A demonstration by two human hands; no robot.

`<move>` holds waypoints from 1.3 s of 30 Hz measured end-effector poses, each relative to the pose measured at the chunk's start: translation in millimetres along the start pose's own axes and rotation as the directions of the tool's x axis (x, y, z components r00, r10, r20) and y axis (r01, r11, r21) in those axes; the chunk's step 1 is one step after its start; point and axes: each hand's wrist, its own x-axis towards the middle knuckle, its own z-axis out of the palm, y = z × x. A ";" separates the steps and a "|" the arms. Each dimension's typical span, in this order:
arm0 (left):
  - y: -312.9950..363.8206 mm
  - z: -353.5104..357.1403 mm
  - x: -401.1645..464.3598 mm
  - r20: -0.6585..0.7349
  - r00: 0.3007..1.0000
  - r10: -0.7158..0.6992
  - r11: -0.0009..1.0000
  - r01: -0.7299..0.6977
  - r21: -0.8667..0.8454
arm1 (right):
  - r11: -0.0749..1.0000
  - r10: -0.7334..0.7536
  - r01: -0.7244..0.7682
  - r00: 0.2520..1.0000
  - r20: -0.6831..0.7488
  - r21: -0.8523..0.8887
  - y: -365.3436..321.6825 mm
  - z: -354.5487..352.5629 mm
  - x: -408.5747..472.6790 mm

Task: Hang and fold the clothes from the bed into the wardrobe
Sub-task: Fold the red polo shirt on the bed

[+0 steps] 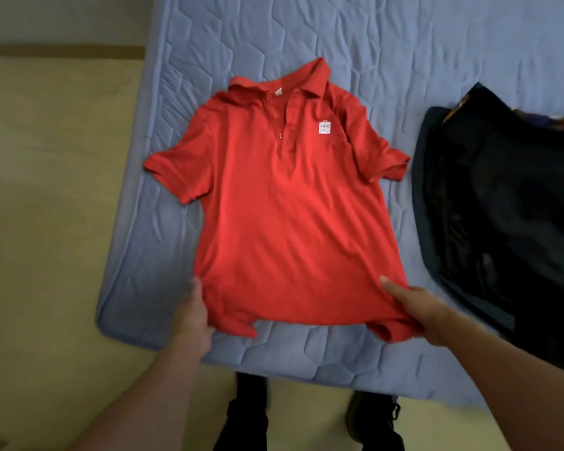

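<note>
Red cotton-like knit made up the polo shirt (pixel 284 203), which lay front-up and spread flat on the bed (pixel 404 60), its collar (pixel 280 81) toward the far end and its hem toward the person. A small white square logo (pixel 324 127) sat on the chest beside the buttoned placket, and both short sleeves were stretched out to either side, the one nearer the bed's edge reaching almost to the mattress border. The left hand (pixel 191 315) gripped the shirt's lower corner on its own side, fingers curled under the bunched fabric with the thumb on top. The right hand (pixel 415 309) held the opposite lower corner the same way, thumb pressed flat on the cloth and the fingers tucked beneath the hem, out of sight. Between the two hands the hem was slightly lifted and wrinkled. The bed was covered with a pale blue quilted mattress cover stitched in a hexagon pattern. Just beside the shirt, on the right-hand side, lay a heap of dark navy clothing (pixel 502 206) with a patch of yellow and purple showing at its far edge. Beyond the bed's left edge was a tan floor (pixel 46 222), and the person's dark trousers and shoes (pixel 376 418) showed below the mattress's near edge.
</note>
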 end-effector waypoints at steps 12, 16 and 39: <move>8.8 -19.5 -65.6 0.232 0.963 -0.138 0.953 0.192 -0.233 | 0.989 0.137 -0.132 0.988 0.073 -0.066 34.4 -16.7 -59.5; -1.6 -51.6 -84.0 0.004 0.967 -0.256 0.858 0.225 0.462 | 0.826 0.181 -0.162 0.983 -0.017 -0.540 36.0 -12.4 -69.2; 222.4 80.2 96.9 0.013 0.999 -0.039 0.995 0.037 0.097 | 0.870 -0.258 0.426 0.824 -0.505 0.250 -222.9 12.9 92.4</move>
